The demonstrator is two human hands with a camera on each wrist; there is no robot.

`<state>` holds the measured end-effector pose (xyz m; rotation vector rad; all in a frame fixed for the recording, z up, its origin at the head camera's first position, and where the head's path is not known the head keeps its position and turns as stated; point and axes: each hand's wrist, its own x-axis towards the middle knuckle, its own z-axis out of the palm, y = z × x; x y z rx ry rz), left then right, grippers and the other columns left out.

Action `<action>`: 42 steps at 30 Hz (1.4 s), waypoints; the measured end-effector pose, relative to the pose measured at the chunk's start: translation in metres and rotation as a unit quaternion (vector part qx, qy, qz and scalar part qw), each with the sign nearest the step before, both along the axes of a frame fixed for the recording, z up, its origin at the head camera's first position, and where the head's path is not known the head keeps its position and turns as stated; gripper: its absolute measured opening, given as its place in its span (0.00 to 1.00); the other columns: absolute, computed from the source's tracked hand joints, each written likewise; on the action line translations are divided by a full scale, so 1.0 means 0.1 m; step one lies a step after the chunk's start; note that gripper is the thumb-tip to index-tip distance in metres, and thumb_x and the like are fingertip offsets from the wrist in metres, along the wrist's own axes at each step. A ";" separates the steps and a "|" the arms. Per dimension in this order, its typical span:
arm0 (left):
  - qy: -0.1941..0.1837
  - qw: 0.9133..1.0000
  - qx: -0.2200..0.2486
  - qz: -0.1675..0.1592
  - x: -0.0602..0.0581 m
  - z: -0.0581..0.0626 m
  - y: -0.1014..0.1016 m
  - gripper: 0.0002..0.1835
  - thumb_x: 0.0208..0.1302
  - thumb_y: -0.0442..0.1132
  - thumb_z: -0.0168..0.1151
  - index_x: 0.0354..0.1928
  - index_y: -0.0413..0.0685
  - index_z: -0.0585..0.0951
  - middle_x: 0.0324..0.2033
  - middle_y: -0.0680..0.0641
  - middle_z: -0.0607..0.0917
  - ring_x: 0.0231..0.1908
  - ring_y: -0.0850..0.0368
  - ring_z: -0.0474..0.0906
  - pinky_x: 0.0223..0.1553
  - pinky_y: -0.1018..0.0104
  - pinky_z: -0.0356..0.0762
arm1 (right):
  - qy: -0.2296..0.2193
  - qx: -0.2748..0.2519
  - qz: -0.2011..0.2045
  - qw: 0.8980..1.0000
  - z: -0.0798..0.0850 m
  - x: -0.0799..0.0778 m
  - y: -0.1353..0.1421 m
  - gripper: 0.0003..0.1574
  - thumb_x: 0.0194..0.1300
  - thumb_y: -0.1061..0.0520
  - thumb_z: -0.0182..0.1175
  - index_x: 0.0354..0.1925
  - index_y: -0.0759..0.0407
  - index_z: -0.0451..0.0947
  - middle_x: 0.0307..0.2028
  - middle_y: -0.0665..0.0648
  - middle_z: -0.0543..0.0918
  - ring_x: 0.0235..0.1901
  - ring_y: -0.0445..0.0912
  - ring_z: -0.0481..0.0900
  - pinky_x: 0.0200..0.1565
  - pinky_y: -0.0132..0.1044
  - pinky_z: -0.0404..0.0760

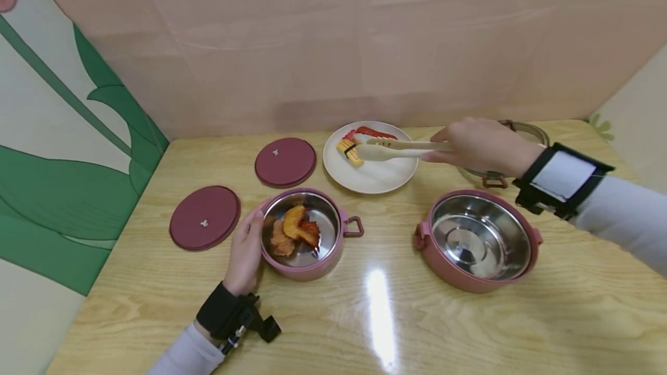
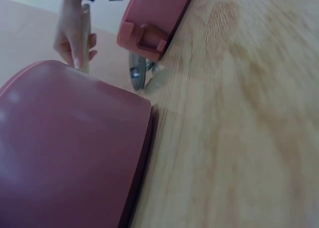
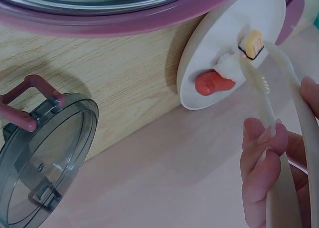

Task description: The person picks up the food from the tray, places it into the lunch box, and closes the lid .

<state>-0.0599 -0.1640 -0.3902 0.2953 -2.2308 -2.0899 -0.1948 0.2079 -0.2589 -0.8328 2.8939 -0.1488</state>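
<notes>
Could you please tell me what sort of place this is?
Probably a staged tabletop corner: food on a white plate, a pinkish sheet behind the wood-grain table, and green leaves decorating the wall.

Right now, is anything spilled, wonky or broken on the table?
Nothing stands out. The small pot and big pot stand upright, the dark red lids lie flat, and I see no spill or crack. The bright streak on the table looks like reflected light.

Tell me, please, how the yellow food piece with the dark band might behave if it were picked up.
The yellow food piece looks small beside the tongs, so it is probably light. Its blocky shape suggests it would be more apt to slide than roll. The dark band across it may help it hold together.
</notes>
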 end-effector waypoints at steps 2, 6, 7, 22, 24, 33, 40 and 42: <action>0.002 1.000 -0.005 0.004 0.00 0.00 -0.02 0.24 0.79 0.43 0.38 0.69 0.41 0.67 0.67 0.40 0.69 0.70 0.50 0.60 0.72 0.52 0.55 | -0.006 -0.001 -0.003 1.000 -0.01 -0.01 -0.04 0.28 0.65 0.42 0.61 0.48 0.66 0.83 0.39 0.63 0.87 0.30 0.49 0.82 0.35 0.51 0.83; 0.001 1.000 -0.004 0.010 0.01 0.00 -0.07 0.24 0.79 0.43 0.38 0.69 0.40 0.66 0.68 0.40 0.68 0.70 0.51 0.59 0.72 0.53 0.55 | -0.006 0.005 -0.009 1.000 0.00 0.00 -0.12 0.29 0.65 0.42 0.61 0.49 0.65 0.83 0.38 0.63 0.87 0.31 0.51 0.82 0.35 0.51 0.82; 0.001 1.000 -0.005 0.012 0.01 0.01 -0.08 0.24 0.79 0.44 0.38 0.69 0.41 0.67 0.67 0.41 0.69 0.70 0.51 0.60 0.71 0.53 0.56 | -0.001 0.007 -0.010 1.000 0.00 0.00 -0.14 0.26 0.65 0.42 0.62 0.46 0.64 0.84 0.36 0.62 0.87 0.30 0.51 0.82 0.32 0.49 0.82; -0.008 1.000 -0.007 0.026 0.01 0.02 -0.21 0.24 0.79 0.43 0.38 0.70 0.40 0.65 0.68 0.40 0.67 0.70 0.51 0.58 0.72 0.53 0.54 | 0.013 0.037 -0.014 0.999 0.01 -0.01 -0.35 0.20 0.65 0.42 0.61 0.28 0.55 0.81 0.20 0.50 0.76 0.21 0.48 0.71 0.22 0.39 0.67; -0.010 1.000 -0.006 0.028 0.02 0.02 -0.24 0.24 0.79 0.44 0.38 0.70 0.40 0.65 0.68 0.41 0.67 0.70 0.51 0.58 0.72 0.53 0.55 | 0.010 0.044 -0.017 0.999 0.01 -0.01 -0.38 0.20 0.65 0.41 0.60 0.27 0.55 0.80 0.21 0.51 0.75 0.21 0.48 0.71 0.22 0.40 0.68; -0.015 0.999 -0.016 0.033 0.03 0.04 -0.30 0.25 0.79 0.46 0.37 0.70 0.42 0.65 0.68 0.42 0.68 0.70 0.52 0.59 0.72 0.53 0.55 | 0.015 0.070 -0.021 0.997 0.04 -0.02 -0.55 0.23 0.65 0.41 0.61 0.25 0.58 0.76 0.21 0.54 0.75 0.23 0.50 0.72 0.23 0.42 0.71; -0.022 0.999 -0.018 0.036 0.05 0.04 -0.31 0.26 0.79 0.47 0.37 0.70 0.41 0.64 0.69 0.42 0.67 0.70 0.50 0.58 0.72 0.51 0.55 | 0.020 0.111 -0.015 0.994 0.05 -0.10 -0.69 0.23 0.63 0.41 0.63 0.26 0.59 0.77 0.24 0.55 0.79 0.25 0.51 0.76 0.26 0.46 0.77; -0.021 0.999 -0.016 0.036 0.05 0.03 -0.32 0.26 0.79 0.47 0.37 0.70 0.41 0.64 0.69 0.41 0.67 0.71 0.49 0.58 0.72 0.50 0.54 | 0.022 0.120 -0.012 0.992 0.06 -0.12 -0.71 0.23 0.63 0.41 0.64 0.27 0.59 0.77 0.24 0.55 0.79 0.25 0.51 0.76 0.25 0.45 0.77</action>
